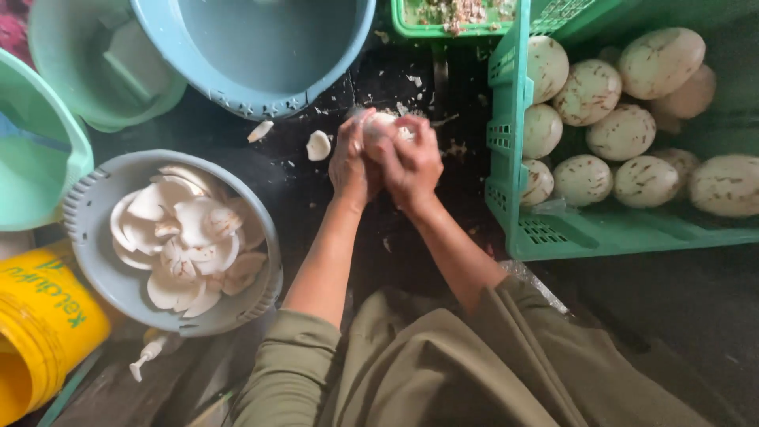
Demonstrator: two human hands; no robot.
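Observation:
My left hand [351, 164] and my right hand [411, 162] are pressed together over a dark floor, both wrapped around one white rounded piece [381, 124] that shows above the fingers. A grey basin [87, 202] at the left holds several white curved pieces [186, 241]. A green crate [510, 158] at the right holds several pale round speckled fruits [623, 130]. Two white scraps [319, 145] lie on the floor just left of my hands.
A blue basin [253, 75] and a pale green bucket [75, 87] stand at the top left. A yellow container [43, 316] sits at the bottom left with a white nozzle [149, 353] beside it. A green tray [443, 20] with scraps is at the top.

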